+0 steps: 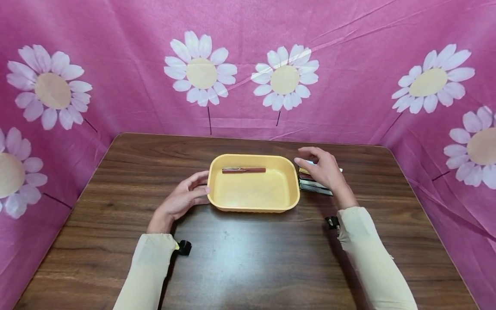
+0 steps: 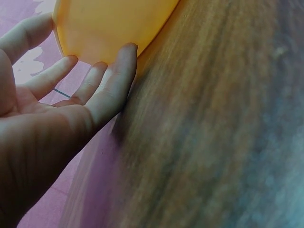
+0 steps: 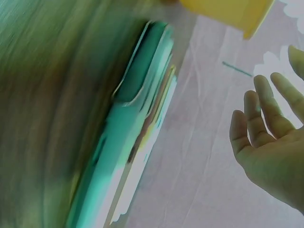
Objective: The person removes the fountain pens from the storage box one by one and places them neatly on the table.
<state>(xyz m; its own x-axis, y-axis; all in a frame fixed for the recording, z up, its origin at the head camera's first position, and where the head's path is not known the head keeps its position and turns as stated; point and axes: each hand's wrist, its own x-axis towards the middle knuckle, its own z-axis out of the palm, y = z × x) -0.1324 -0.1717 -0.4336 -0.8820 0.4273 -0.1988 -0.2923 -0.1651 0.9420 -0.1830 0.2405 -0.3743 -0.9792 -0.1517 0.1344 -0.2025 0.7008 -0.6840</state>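
Note:
A yellow plastic tray (image 1: 252, 191) sits on the table, with one dark red pen (image 1: 252, 170) lying along its far side. At the tray's left end, my left hand (image 1: 184, 198) rests its fingertips against the outer wall, thumb by the rim; the left wrist view shows these fingers (image 2: 114, 85) spread and only gently bent. Just right of the tray lie several pens (image 1: 315, 189) side by side, a teal one (image 3: 109, 137) nearest in the right wrist view. Over their far part hovers my right hand (image 1: 325, 170), fingers loosely bent and holding nothing.
The brown wood-grain table (image 1: 248, 258) reaches back to a pink cloth (image 1: 248, 17) printed with white daisies, which hangs behind it and at both sides. Each wrist carries a small black camera mount (image 1: 184, 247).

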